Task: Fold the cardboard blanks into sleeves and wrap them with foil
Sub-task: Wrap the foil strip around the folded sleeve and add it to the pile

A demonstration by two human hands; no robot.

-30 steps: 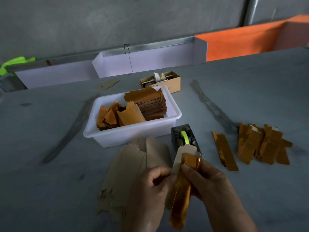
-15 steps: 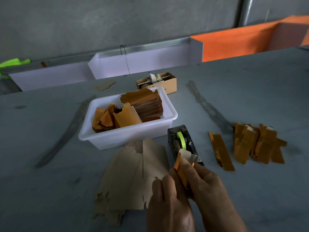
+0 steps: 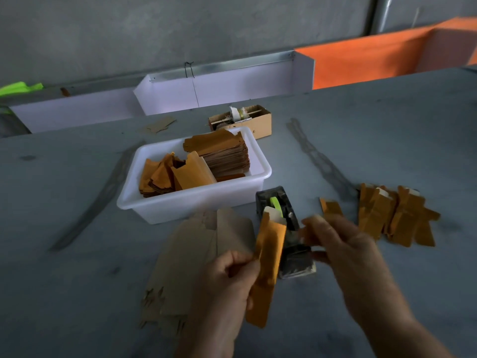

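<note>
My left hand [image 3: 229, 285] pinches a foil-wrapped sleeve [image 3: 268, 264], long and gold, with a white cardboard tip showing at its top. My right hand [image 3: 343, 254] is off the sleeve, blurred, with fingers spread over the black tape dispenser [image 3: 281, 215] that carries a green tape roll. A fan of plain brown cardboard blanks [image 3: 204, 254] lies flat under my left hand. Gold foil sheets [image 3: 222, 156] fill the white tub [image 3: 196, 200]. Several wrapped sleeves [image 3: 395, 215] lie in a heap at the right, and one more [image 3: 331, 208] lies apart beside it.
An open brown box [image 3: 247, 120] with a spool in it stands behind the tub. A loose blank [image 3: 160, 125] lies at the back left. White [image 3: 219, 91] and orange [image 3: 374, 58] low walls edge the far side of the grey table.
Both hands were on the sleeve, wrapping the foil round it. Now my right hand has let go and moved right toward the dispenser, while my left hand holds the sleeve upright.
</note>
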